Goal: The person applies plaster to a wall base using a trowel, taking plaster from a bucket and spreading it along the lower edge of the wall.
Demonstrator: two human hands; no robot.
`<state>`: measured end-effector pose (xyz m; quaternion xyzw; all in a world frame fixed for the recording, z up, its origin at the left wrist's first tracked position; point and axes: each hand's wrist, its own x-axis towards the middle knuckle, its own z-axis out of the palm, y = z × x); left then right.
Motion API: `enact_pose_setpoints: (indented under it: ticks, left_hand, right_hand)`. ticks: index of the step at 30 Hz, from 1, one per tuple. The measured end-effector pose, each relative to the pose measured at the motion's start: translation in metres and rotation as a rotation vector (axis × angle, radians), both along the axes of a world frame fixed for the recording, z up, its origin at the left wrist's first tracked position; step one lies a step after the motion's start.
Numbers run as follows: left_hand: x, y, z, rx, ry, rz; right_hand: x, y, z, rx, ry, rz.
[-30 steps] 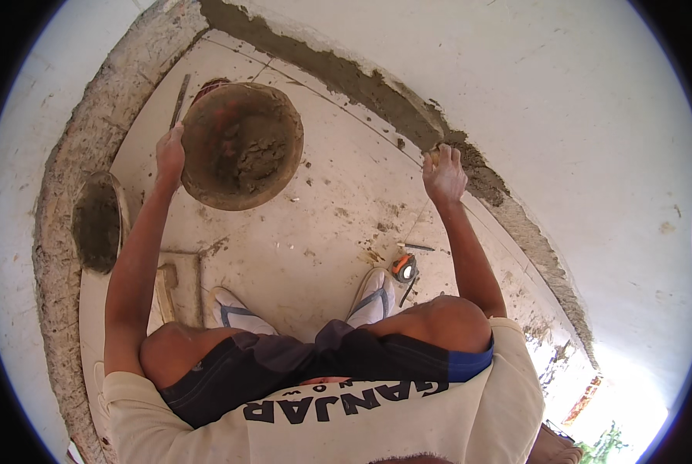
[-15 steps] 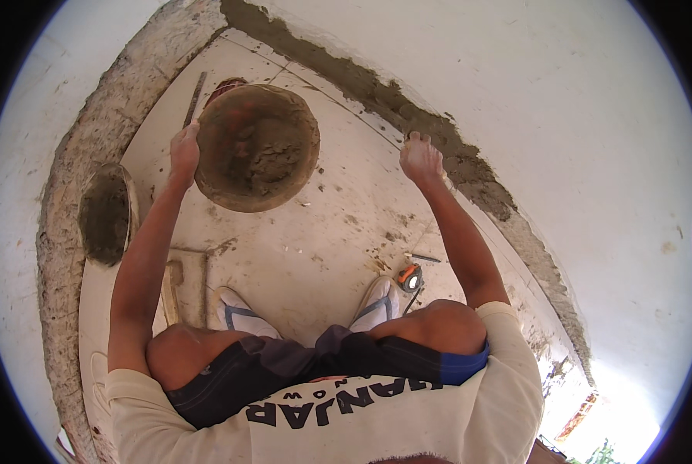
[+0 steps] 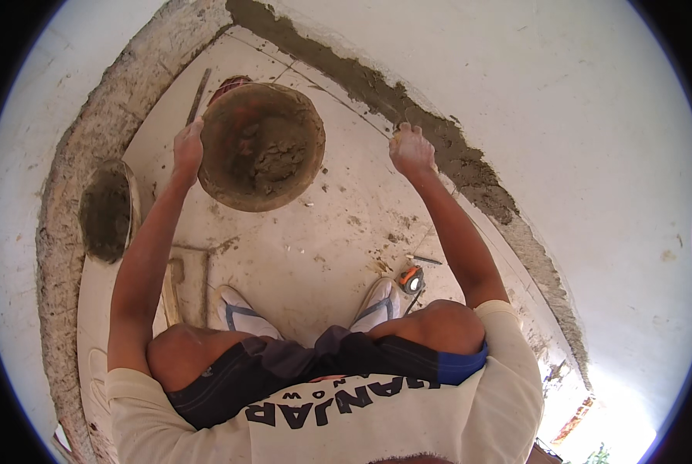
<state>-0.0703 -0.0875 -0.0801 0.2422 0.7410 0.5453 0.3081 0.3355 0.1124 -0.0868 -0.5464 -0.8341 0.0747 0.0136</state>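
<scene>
My left hand (image 3: 187, 149) is closed at the left rim of a round, mortar-smeared bucket (image 3: 234, 189). Grey wet mortar (image 3: 278, 157) lies inside the bucket. A thin dark strip (image 3: 199, 94) sticks out past the fingers of that hand; whether they also hold it I cannot tell. Beside the band of wet mortar (image 3: 377, 91) along the foot of the right wall, my right hand (image 3: 413, 151) is closed, knuckles up. Whatever it grips is hidden under the fingers, apart from a small yellowish bit.
Another mortar-coated bucket (image 3: 133, 205) stands by the rough left wall base (image 3: 75, 155). An orange and black tape measure (image 3: 411, 280) and a pencil-like stick (image 3: 424, 259) lie near my right foot. A wooden-handled tool (image 3: 172, 298) is by my left knee. Mortar crumbs dot the pale floor (image 3: 330, 224).
My right hand has shifted slightly up and left along the mortar band. The left hand stays at the bucket's rim; the view itself has moved a little.
</scene>
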Motion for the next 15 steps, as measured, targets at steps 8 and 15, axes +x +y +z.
enact_pose_setpoints:
  ticks: [8, 15]
  left_hand:
    - [-0.003, 0.002, -0.006, -0.007, -0.009, -0.018]
    - [0.003, -0.003, 0.006, -0.031, 0.007, 0.013]
  right_hand:
    - [-0.022, 0.036, -0.019, -0.064, -0.041, -0.035]
    - [-0.031, 0.022, 0.010, 0.035, 0.151, -0.056]
